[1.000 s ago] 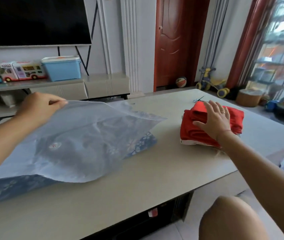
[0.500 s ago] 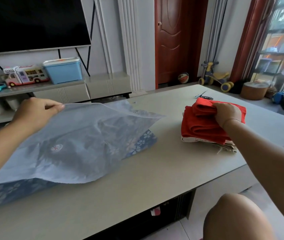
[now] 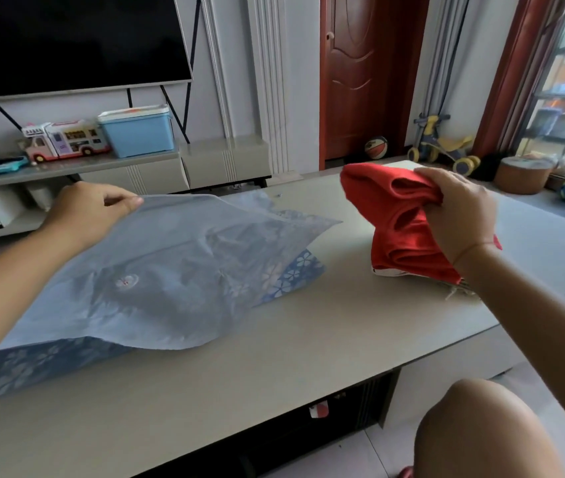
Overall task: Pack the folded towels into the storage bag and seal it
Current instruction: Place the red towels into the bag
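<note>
A beige table [image 3: 308, 343] carries everything. Across its left half sprawls the storage bag [image 3: 170, 270], a translucent pale-blue sack with a blue flower print along its lower layer and a small round valve on top; its upper layer is lifted so the mouth gapes toward the right. On the right half lies the red towel [image 3: 402, 229], bunched and partly raised off a pale folded piece beneath it. The left hand [image 3: 91, 208] pinches the bag's top edge between thumb and fingers. The right hand [image 3: 460, 215] is clenched around the towel's upper folds.
</note>
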The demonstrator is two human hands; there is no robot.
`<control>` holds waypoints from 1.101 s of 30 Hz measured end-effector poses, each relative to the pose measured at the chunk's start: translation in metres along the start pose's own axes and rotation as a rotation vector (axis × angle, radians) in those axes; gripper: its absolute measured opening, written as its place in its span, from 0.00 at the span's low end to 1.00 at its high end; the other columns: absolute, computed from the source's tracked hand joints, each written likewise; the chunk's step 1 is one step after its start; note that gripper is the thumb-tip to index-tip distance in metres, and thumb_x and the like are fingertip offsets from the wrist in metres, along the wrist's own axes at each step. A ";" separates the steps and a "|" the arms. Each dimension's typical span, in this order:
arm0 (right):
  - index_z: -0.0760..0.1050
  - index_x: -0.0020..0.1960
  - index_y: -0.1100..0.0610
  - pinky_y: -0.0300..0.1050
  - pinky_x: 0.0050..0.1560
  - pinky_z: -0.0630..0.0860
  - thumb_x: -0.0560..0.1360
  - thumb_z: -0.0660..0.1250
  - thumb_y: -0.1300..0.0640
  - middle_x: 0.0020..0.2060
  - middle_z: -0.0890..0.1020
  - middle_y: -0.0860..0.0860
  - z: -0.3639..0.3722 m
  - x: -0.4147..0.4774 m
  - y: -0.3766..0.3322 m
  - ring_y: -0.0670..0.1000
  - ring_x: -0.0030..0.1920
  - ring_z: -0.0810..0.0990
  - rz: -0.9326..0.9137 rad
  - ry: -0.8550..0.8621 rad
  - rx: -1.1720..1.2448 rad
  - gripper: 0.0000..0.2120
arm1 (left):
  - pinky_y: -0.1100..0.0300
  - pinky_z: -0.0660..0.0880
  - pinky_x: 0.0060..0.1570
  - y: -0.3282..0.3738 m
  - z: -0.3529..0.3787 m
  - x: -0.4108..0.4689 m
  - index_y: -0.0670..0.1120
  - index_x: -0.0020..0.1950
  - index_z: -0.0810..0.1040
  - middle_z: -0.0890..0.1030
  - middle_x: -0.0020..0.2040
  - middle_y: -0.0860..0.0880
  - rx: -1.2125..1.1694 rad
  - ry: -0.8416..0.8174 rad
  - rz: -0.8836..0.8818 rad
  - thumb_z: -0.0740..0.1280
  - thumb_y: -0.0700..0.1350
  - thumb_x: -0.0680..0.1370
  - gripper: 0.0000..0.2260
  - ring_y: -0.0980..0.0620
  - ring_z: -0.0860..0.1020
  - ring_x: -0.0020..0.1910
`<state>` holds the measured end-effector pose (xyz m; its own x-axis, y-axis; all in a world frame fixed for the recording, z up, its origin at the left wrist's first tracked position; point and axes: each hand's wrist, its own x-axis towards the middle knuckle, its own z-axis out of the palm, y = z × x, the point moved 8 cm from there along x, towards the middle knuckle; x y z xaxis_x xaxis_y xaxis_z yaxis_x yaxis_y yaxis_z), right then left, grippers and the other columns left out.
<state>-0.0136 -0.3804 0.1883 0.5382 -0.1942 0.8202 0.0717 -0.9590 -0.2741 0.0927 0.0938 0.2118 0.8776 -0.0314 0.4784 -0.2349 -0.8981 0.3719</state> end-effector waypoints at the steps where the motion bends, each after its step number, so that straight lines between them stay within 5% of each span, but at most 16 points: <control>1: 0.79 0.60 0.54 0.51 0.47 0.77 0.71 0.65 0.61 0.53 0.84 0.56 -0.004 -0.010 -0.016 0.62 0.49 0.82 -0.053 -0.013 0.039 0.18 | 0.59 0.68 0.49 0.000 0.000 -0.001 0.44 0.53 0.83 0.84 0.54 0.43 -0.002 -0.001 0.001 0.67 0.51 0.76 0.13 0.44 0.79 0.55; 6: 0.82 0.55 0.57 0.45 0.50 0.77 0.64 0.69 0.65 0.51 0.85 0.52 0.022 -0.097 -0.063 0.55 0.49 0.85 -0.253 -0.189 0.167 0.19 | 0.56 0.72 0.51 -0.004 0.004 -0.004 0.44 0.52 0.84 0.84 0.52 0.43 -0.019 -0.002 -0.010 0.67 0.51 0.76 0.13 0.45 0.80 0.53; 11: 0.79 0.59 0.52 0.41 0.57 0.74 0.62 0.69 0.45 0.55 0.83 0.49 0.079 -0.187 -0.067 0.52 0.54 0.83 -0.342 -0.719 0.158 0.26 | 0.57 0.71 0.49 0.003 0.011 -0.012 0.43 0.53 0.83 0.84 0.52 0.42 -0.035 -0.032 0.013 0.67 0.50 0.76 0.13 0.45 0.80 0.53; 13: 0.73 0.66 0.50 0.42 0.67 0.66 0.62 0.71 0.44 0.63 0.77 0.46 0.079 -0.194 -0.060 0.50 0.65 0.75 -0.294 -0.833 0.186 0.33 | 0.60 0.68 0.48 0.006 0.013 -0.016 0.42 0.54 0.83 0.84 0.52 0.42 -0.041 -0.039 0.017 0.67 0.49 0.76 0.13 0.45 0.79 0.53; 17: 0.57 0.75 0.48 0.42 0.76 0.48 0.56 0.60 0.22 0.71 0.56 0.38 0.075 -0.198 -0.058 0.40 0.74 0.51 -0.211 -1.189 0.327 0.54 | 0.61 0.68 0.48 0.010 0.016 -0.022 0.42 0.53 0.83 0.84 0.52 0.41 -0.045 -0.050 0.023 0.67 0.50 0.76 0.14 0.45 0.80 0.53; 20: 0.62 0.73 0.52 0.41 0.72 0.57 0.58 0.61 0.24 0.73 0.59 0.45 0.072 -0.176 -0.031 0.44 0.74 0.56 0.240 -0.975 0.538 0.51 | 0.62 0.67 0.47 0.009 0.018 -0.025 0.41 0.53 0.83 0.84 0.51 0.41 -0.043 -0.053 0.022 0.67 0.50 0.76 0.14 0.45 0.80 0.52; 23: 0.63 0.72 0.58 0.53 0.70 0.65 0.61 0.63 0.27 0.71 0.65 0.56 0.074 -0.180 0.004 0.56 0.71 0.63 0.613 -0.867 0.190 0.49 | 0.59 0.69 0.49 0.007 0.022 -0.027 0.42 0.53 0.83 0.84 0.50 0.41 -0.050 -0.071 0.019 0.67 0.51 0.76 0.14 0.44 0.80 0.52; 26: 0.65 0.67 0.61 0.53 0.65 0.68 0.64 0.65 0.29 0.65 0.69 0.60 0.079 -0.187 -0.002 0.60 0.67 0.67 0.550 -0.981 -0.115 0.45 | 0.58 0.70 0.50 0.008 0.024 -0.028 0.42 0.52 0.83 0.84 0.50 0.41 -0.060 -0.079 0.010 0.67 0.50 0.76 0.14 0.44 0.80 0.52; 33: 0.76 0.45 0.64 0.44 0.41 0.68 0.65 0.75 0.43 0.47 0.80 0.60 0.094 -0.174 -0.015 0.59 0.49 0.79 0.627 -0.973 -0.005 0.24 | 0.61 0.67 0.48 0.010 0.024 -0.032 0.43 0.53 0.83 0.84 0.51 0.42 -0.075 -0.081 -0.016 0.67 0.51 0.76 0.14 0.45 0.80 0.53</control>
<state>-0.0292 -0.3126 0.0031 0.8972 -0.3972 -0.1929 -0.4386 -0.7518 -0.4924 0.0724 0.0756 0.1808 0.9116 -0.0557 0.4073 -0.2486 -0.8637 0.4385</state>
